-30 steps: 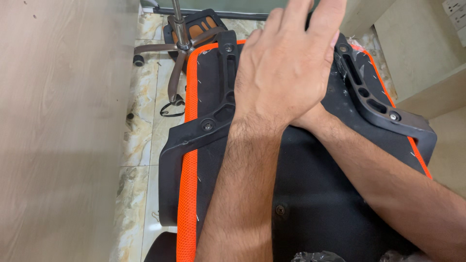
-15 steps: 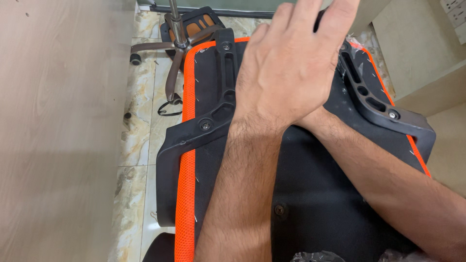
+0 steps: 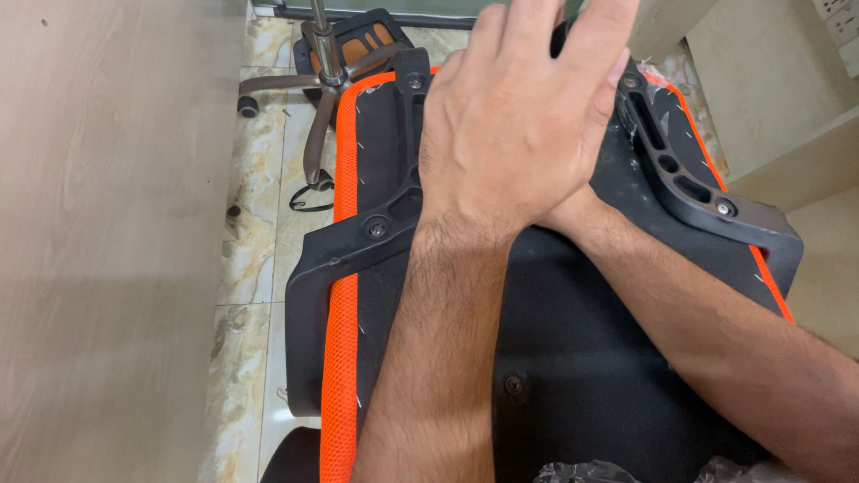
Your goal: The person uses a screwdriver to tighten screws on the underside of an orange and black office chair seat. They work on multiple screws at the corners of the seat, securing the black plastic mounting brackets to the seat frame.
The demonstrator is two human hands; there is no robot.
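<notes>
The chair seat (image 3: 573, 358) lies upside down under both arms. The left hand (image 3: 514, 134) rests flat and open, covering the right hand, whose grip I cannot tell. Pressing unevenly could slide the seat off toward the floor (image 3: 259, 233).

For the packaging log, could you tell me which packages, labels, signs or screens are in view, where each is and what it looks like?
Clear plastic wrap: crumpled, bottom edge, on the black chair seat.
Clear wrap scrap: upper right, by the black armrest bracket.
White wall plate: top right corner, partly cut off.
No screens or signs.
</notes>
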